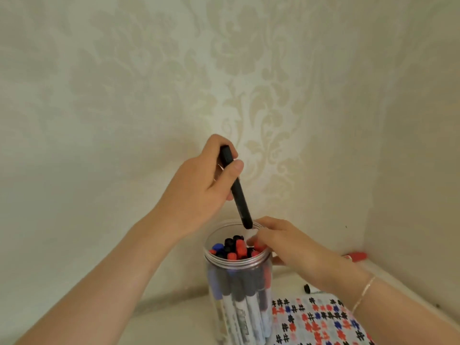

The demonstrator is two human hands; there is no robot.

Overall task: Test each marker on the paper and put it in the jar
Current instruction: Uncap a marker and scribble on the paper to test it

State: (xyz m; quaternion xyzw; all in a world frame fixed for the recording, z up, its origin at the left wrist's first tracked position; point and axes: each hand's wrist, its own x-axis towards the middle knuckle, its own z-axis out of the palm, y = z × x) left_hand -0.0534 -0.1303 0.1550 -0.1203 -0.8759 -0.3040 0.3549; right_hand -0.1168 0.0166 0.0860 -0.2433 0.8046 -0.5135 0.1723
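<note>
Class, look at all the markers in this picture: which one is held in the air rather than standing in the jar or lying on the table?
The black marker gripped in the left hand, tilted, its lower end at the jar rim.

I see a pale tabletop (174, 317) at the lower frame carrying a clear jar (237, 295), patterned paper (316, 322) lower right, a red marker (357, 255) and a black-capped marker (310, 289) at right.

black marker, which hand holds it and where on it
The left hand grips the black marker by its upper half, its lower end at the jar mouth.
</note>
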